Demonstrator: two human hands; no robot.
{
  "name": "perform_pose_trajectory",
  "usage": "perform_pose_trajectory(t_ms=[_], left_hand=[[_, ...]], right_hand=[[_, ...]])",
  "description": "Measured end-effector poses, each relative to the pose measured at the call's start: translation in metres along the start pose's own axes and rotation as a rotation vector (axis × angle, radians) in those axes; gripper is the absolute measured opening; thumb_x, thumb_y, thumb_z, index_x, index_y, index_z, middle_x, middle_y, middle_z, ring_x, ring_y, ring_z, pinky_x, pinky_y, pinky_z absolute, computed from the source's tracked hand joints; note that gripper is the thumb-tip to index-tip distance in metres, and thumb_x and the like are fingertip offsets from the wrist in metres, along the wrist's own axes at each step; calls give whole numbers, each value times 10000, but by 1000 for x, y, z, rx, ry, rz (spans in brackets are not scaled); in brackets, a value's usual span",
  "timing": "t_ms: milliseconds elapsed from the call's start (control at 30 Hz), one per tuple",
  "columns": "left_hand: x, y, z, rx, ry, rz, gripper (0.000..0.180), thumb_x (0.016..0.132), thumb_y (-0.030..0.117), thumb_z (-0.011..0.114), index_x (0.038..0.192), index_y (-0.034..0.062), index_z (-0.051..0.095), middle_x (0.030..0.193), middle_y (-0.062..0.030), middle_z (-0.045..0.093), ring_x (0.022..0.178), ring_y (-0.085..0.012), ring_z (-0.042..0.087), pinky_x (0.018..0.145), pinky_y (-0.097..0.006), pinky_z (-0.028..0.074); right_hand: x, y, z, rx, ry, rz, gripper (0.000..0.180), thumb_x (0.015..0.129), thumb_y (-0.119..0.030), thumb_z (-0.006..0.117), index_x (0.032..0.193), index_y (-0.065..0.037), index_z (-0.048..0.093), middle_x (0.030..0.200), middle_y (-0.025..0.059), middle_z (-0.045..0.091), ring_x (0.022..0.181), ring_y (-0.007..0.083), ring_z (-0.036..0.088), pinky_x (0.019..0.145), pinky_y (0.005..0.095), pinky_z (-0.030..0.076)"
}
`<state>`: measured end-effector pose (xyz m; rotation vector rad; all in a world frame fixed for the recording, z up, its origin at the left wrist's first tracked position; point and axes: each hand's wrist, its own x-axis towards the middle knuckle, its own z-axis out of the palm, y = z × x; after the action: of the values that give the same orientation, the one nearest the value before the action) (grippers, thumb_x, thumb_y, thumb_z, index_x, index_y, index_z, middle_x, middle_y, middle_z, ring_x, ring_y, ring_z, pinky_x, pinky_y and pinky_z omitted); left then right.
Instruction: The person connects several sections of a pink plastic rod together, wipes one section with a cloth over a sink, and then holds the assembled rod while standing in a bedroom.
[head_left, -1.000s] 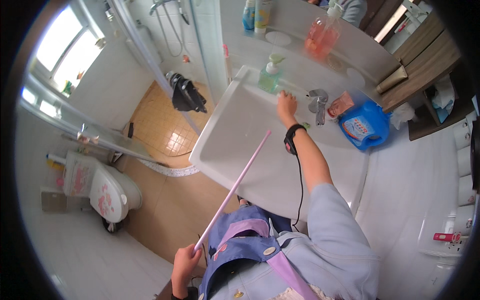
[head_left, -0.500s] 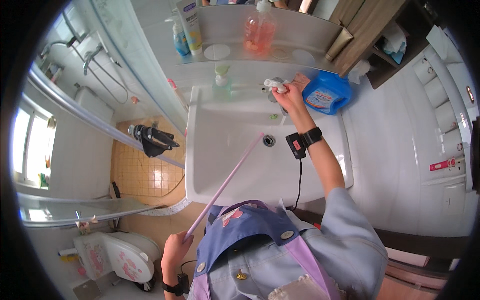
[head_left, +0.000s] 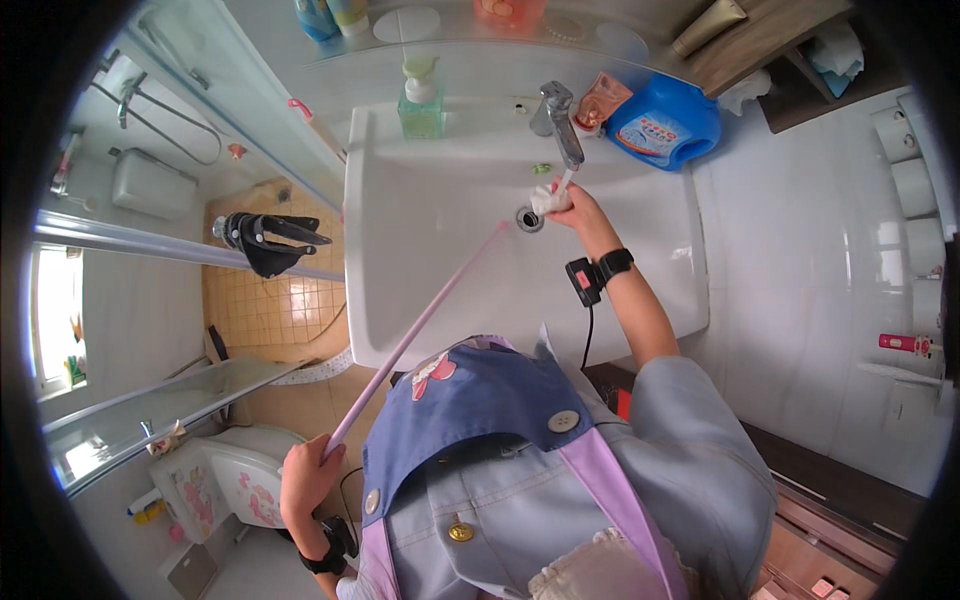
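My left hand (head_left: pixel 308 478) is closed around the lower end of a long, thin pink rod (head_left: pixel 410 338), which slants up over the sink. The rod's far tip points near the drain (head_left: pixel 530 219). In my right hand (head_left: pixel 582 212) is a crumpled white cloth (head_left: pixel 549 199), held just under the spout of the chrome faucet (head_left: pixel 562 128). A thin stream of water runs from the spout onto the cloth and fingers. The white sink (head_left: pixel 420 180) lies below both. My right fingers are partly hidden by the cloth.
A green pump bottle (head_left: pixel 421 100) stands at the sink's back left. A blue detergent jug (head_left: pixel 664 124) and a pink pouch (head_left: pixel 604 98) are right of the faucet. A black clamp (head_left: pixel 270 243) sits on the rail at left. A toilet (head_left: pixel 225 480) is at lower left.
My right hand has come from the faucet handle down under the spout with the cloth, and water now runs. The left hand still grips the rod. The view has shifted.
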<state>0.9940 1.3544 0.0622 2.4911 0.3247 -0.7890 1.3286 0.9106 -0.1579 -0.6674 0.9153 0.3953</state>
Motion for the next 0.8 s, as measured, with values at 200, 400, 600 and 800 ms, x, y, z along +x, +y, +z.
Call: perform_pose_trajectory(t_ms=[200, 400, 600, 800], left_hand=[[-19, 0, -13, 1, 29, -79, 204, 757, 165, 603, 708, -18, 528, 585, -208, 487, 549, -386, 465, 513, -415, 370], [-31, 1, -20, 28, 103, -33, 209, 749, 151, 608, 687, -20, 505, 554, -209, 454, 515, -380, 445, 492, -419, 350], [-44, 9, -27, -4, 119, -31, 227, 757, 131, 597, 656, -21, 462, 508, -184, 416, 454, -334, 396, 456, -393, 322], [-58, 0, -19, -121, 136, -59, 237, 769, 95, 585, 636, -19, 425, 467, -134, 346, 412, -220, 291, 415, -346, 277]], right_hand=[[61, -5, -20, 27, 89, -112, 253, 878, -172, 469, 1113, -79, 454, 1098, 131, 505, 1045, 342, 489, 917, 552, 380], [15, 3, 9, 19, -210, 186, 315, 850, -309, 446, 1085, -107, 504, 1128, 127, 512, 1066, 366, 477, 907, 586, 351], [67, 1, -8, 205, -53, 167, 255, 829, -180, 494, 1073, -104, 495, 1096, 130, 523, 968, 379, 525, 832, 555, 410], [52, 12, -8, -41, -29, -73, 187, 811, -66, 502, 992, -19, 491, 968, 162, 524, 951, 343, 553, 819, 519, 454]])
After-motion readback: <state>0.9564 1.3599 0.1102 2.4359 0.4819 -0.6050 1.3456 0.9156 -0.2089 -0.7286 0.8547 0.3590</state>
